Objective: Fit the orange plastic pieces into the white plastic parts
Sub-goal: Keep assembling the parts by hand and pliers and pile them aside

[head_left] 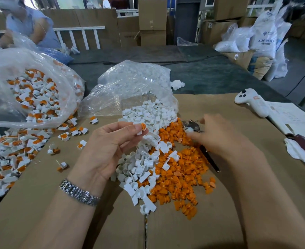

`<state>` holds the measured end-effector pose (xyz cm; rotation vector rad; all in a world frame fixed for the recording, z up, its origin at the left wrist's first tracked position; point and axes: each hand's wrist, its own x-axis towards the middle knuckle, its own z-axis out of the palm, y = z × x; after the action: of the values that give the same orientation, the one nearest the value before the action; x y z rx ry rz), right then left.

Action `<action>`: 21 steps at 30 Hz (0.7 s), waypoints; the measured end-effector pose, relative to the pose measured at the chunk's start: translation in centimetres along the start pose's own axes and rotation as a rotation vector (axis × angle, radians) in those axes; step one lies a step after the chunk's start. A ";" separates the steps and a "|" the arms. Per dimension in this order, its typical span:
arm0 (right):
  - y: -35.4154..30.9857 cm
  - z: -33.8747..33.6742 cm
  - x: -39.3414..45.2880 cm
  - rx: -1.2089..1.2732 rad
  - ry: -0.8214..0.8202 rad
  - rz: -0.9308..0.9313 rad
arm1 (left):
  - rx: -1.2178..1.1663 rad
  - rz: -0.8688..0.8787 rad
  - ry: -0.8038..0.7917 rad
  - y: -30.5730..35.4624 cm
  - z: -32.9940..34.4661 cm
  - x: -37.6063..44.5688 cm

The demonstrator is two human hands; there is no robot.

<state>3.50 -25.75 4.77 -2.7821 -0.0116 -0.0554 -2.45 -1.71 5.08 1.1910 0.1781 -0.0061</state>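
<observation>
**Desk:** What are you working on, biggest thing first?

**Caption writer:** You sit at a sheet of brown cardboard spread over the bench, and everything else is placed from it. At its far-left corner a large clear bag lies open, holding white parts already fitted with orange; more finished pieces spill over the cardboard's left edge. At the far edge, centre, a second clear bag pours out loose white parts.

**Desk:** And the middle of the cardboard?

**Caption writer:** Two heaps touch there: the white parts on the left side, the orange pieces on the right, mixing where they meet.

**Desk:** Your hands?

**Caption writer:** Your left hand, a metal watch band on its wrist, is raised above the cardboard's middle, palm up. Thumb and forefinger pinch a small white part with an orange piece seated at its top; the other fingers curl loosely. Your right hand is blurred, low over the far end of the orange heap, fingers reaching left; whether they hold anything you cannot tell.

**Desk:** Smaller items?

**Caption writer:** A white controller rests at the cardboard's far-right corner beside an open notebook. A dark pen lies under your right hand.
</observation>
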 end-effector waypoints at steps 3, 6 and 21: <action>0.9 0.4 0.5 -0.043 -0.130 0.088 | 0.028 0.010 0.003 0.2 -0.2 0.1; 0.7 0.4 0.3 -0.069 -0.144 0.051 | 0.031 0.015 -0.004 0.2 -0.3 0.0; -4.2 -4.3 -4.6 0.630 -0.532 -0.143 | -0.066 0.096 -0.063 0.1 0.0 -0.1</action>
<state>-1.35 -23.36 10.03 -2.0884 -0.3053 0.5537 -2.51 -1.66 5.16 1.1315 0.0650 0.0465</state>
